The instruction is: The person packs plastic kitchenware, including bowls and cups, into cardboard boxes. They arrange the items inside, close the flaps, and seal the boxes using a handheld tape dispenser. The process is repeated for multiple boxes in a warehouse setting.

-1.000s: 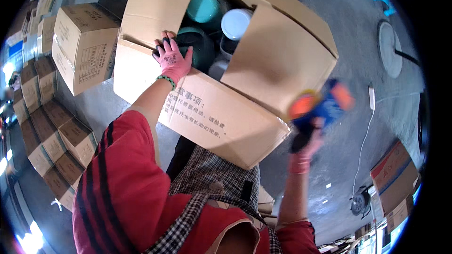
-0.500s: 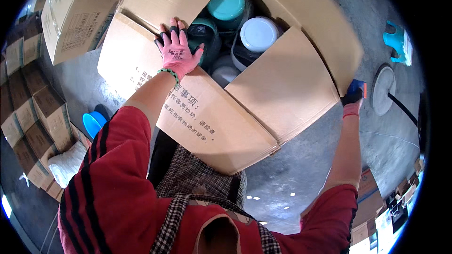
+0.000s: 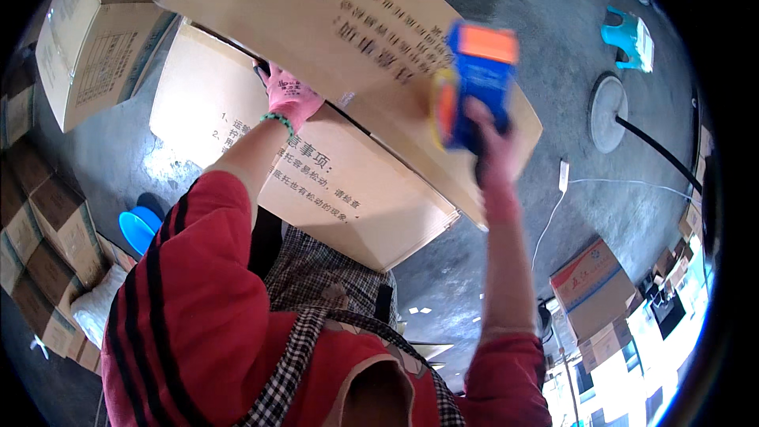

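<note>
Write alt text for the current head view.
A person's gloved right hand holds a blue-and-orange tape dispenser, slightly blurred, over a large cardboard box; the gloved left hand is partly hidden under its printed far flap. Stacked cartons fill the left side.

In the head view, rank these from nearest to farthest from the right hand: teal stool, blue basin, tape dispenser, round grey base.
1. Tape dispenser: held in the right hand.
2. Round grey base: on the floor, right.
3. Teal stool: right, beyond that base.
4. Blue basin: far left, beside the left sleeve.
</note>
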Motion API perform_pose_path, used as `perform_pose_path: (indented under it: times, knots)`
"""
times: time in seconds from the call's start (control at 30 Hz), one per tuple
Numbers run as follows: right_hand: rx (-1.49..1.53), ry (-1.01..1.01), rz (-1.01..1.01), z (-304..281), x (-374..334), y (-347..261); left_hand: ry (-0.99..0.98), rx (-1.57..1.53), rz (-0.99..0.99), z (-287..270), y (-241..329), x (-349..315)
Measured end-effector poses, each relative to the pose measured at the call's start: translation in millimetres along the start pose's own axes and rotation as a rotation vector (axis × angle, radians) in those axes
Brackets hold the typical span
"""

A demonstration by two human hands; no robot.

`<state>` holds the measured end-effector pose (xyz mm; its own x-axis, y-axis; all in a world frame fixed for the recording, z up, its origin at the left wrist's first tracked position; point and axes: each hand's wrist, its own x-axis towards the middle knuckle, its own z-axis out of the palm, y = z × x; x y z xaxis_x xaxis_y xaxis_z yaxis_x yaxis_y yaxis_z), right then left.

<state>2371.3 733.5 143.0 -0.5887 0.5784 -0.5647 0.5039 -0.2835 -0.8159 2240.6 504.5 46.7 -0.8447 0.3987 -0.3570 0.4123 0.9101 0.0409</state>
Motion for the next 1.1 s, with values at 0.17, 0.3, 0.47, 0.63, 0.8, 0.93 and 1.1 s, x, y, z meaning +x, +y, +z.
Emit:
perform_pose_path:
  times: [0.17, 0.3, 0.47, 0.63, 0.8, 0.93, 1.1]
  knots:
    - [-0.054, 0.095, -0.046, 24.7, 16.1, 46.2, 0.207, -0.544, 0.475, 4.1, -70.6, -42.6]
    - [-0.011, 0.198, -0.012, 14.5, 19.2, 74.9, 0.221, -0.305, 0.536, -38.4, -58.7, -65.7]
    - [0.186, 0.160, 0.053, 15.8, 17.1, 59.7, 0.190, -0.049, 0.330, -17.4, -31.7, 21.1]
    - [-0.191, -0.291, -0.041, 36.5, -34.9, 9.2, 0.174, -0.089, 0.359, -8.9, -31.0, 19.4]
    - [-0.890, -0.459, -0.139, 45.1, -28.5, 48.9, 0.158, -0.099, 0.351, -15.2, -26.9, 20.8]
    - [-0.709, -0.543, -0.022, 55.3, -20.5, 25.7, 0.246, -0.139, 0.375, -21.9, -34.3, 20.7]
    - [-0.837, -0.526, -0.099, 43.8, -25.5, 35.8, -0.580, -1.733, -0.254, -31.5, -35.1, -31.3]
